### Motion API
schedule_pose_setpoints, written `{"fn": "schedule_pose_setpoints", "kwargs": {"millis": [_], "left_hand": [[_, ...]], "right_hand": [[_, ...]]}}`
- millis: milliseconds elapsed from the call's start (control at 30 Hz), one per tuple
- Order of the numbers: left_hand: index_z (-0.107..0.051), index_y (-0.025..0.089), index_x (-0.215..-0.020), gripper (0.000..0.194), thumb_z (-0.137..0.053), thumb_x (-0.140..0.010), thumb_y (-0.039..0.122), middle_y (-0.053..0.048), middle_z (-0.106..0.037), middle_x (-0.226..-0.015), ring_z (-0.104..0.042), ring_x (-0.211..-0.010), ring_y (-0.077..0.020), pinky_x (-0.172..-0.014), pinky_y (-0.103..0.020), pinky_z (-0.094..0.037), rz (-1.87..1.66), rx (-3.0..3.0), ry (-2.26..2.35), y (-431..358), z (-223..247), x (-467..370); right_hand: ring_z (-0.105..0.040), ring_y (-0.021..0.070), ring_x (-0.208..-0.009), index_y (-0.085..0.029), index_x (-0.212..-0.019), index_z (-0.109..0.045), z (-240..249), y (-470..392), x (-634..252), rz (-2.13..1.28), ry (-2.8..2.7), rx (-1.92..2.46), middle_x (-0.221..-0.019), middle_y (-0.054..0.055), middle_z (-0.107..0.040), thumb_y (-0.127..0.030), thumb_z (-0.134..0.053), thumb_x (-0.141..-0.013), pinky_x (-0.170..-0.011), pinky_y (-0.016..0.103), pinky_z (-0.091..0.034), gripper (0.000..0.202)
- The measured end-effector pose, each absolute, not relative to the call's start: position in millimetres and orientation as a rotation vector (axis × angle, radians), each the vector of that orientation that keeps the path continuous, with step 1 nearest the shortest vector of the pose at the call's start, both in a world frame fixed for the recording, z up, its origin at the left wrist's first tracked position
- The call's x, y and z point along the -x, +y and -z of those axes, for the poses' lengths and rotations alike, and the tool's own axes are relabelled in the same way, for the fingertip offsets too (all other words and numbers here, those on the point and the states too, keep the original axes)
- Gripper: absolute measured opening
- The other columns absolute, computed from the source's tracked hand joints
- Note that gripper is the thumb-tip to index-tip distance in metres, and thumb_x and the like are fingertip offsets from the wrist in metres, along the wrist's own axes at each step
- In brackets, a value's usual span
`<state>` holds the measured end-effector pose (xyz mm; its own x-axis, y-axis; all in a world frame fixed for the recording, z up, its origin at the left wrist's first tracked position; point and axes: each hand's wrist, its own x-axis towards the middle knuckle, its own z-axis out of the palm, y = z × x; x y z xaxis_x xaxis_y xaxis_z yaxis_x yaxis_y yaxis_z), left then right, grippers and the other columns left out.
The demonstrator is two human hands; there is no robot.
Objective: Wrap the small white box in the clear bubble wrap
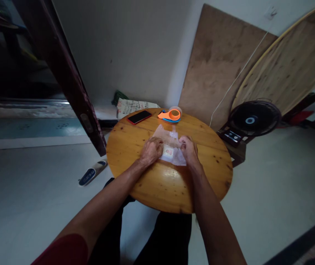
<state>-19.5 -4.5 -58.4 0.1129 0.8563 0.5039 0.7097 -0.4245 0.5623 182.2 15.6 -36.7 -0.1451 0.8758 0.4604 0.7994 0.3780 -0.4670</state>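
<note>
L hand (151, 150) is resting on wrap (179, 158) by box (169, 151), can't tell grip; R hand's (189, 148) fingers are pinching wrap. Phone (139, 117), tape (169, 115) are lying nr worktop's (209, 154) far edge.

The table (168, 187) is wood, its top smooth and glossy, flecked with dark knots. The wrap (168, 137) on it is thin, see-through plastic with a crinkled, faintly shiny surface. The tape dispenser (167, 115) looks like smooth, hard plastic; the phone (140, 117) has a glossy, glass-like screen. The board (218, 62) is matt, blotchy wood, the wall (135, 48) matt, the sleeve (66, 252) matt cloth, the floor (273, 184) smooth with a soft sheen.
</note>
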Motion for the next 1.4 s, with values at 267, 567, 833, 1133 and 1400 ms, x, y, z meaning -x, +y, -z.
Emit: {"fn": "schedule_pose_setpoints", "kwargs": {"millis": [267, 567, 833, 1133, 1400], "left_hand": [[-0.072, 0.017, -0.082, 0.023, -0.052, -0.074, 0.01, -0.008, -0.071, -0.089, -0.062, -0.089, -0.0219, -0.088, -0.033, -0.048, -1.059, -2.223, 1.589, -7, 55, 19], [-0.071, 0.018, -0.085, 0.022, -0.052, -0.076, 0.013, -0.008, -0.071, -0.089, -0.061, -0.089, -0.0213, -0.089, -0.034, -0.048, -1.108, -2.198, 1.601, -6, 56, 19], [-0.068, 0.016, -0.088, 0.025, -0.047, -0.077, 0.009, -0.007, -0.069, -0.09, -0.062, -0.086, -0.0187, -0.082, -0.029, -0.049, -1.277, -2.221, 1.395, -8, 55, 18], [-0.073, 0.017, -0.085, 0.026, -0.05, -0.076, 0.011, -0.008, -0.072, -0.086, -0.064, -0.083, -0.0206, -0.079, -0.029, -0.049, -0.983, -2.215, 1.597, -13, 45, 18], [-0.074, 0.018, -0.086, 0.027, -0.05, -0.076, 0.013, -0.007, -0.074, -0.09, -0.065, -0.088, -0.0197, -0.085, -0.028, -0.049, -0.887, -2.201, 1.682, -14, 42, 17]], "right_hand": [[-0.058, 0.0214, -0.099, -0.022, -0.098, -0.066, 44, 20, -189, -0.149, -1.97, 1.568, -0.105, 0.006, -0.064, -0.009, -0.045, -0.073, -0.086, 0.031, -0.043, 0.035], [-0.058, 0.0205, -0.102, -0.023, -0.109, -0.059, 40, 18, -188, -0.168, -1.891, 1.445, -0.112, 0.006, -0.064, -0.009, -0.044, -0.074, -0.089, 0.03, -0.043, 0.04], [-0.059, 0.0219, -0.106, -0.022, -0.072, -0.068, 47, 22, -182, -0.265, -2.108, 1.394, -0.115, 0.006, -0.065, -0.01, -0.048, -0.075, -0.094, 0.034, -0.043, 0.023], [-0.06, 0.0213, -0.098, -0.022, -0.087, -0.071, 43, 18, -181, -0.182, -2.191, 1.563, -0.102, 0.006, -0.069, -0.011, -0.05, -0.079, -0.088, 0.031, -0.043, 0.025], [-0.056, 0.0239, -0.115, -0.023, -0.106, -0.07, 39, 13, -176, -0.204, -2.278, 1.583, -0.123, 0.007, -0.063, -0.019, -0.052, -0.083, -0.1, 0.037, -0.04, 0.029]]}}
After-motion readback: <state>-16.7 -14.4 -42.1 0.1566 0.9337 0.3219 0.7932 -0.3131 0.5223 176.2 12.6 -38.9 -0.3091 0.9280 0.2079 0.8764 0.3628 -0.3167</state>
